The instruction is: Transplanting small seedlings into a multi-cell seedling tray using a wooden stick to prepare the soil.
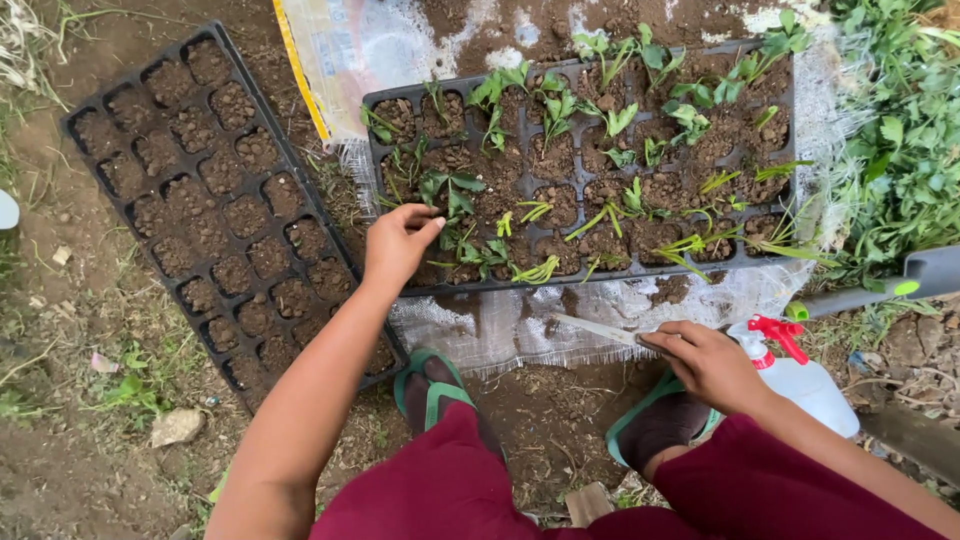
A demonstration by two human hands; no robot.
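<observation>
My left hand (398, 240) reaches into the near left corner of a black seedling tray (580, 280), its fingers pinched around a small green cutting in the soil. The tray's cells hold dark soil and several green seedlings (610, 125). My right hand (705, 362) rests low near my knee, holding a thin flat pale stick (598, 328) that points left over the white woven sheet (500, 325). I squat with both feet in green sandals (432, 385).
A second black cell tray (215, 205), filled with soil only, lies on the left. A white spray bottle with a red trigger (795, 365) stands by my right hand. Leafy plants (900, 150) crowd the right edge; a grey handle (925, 272) lies there.
</observation>
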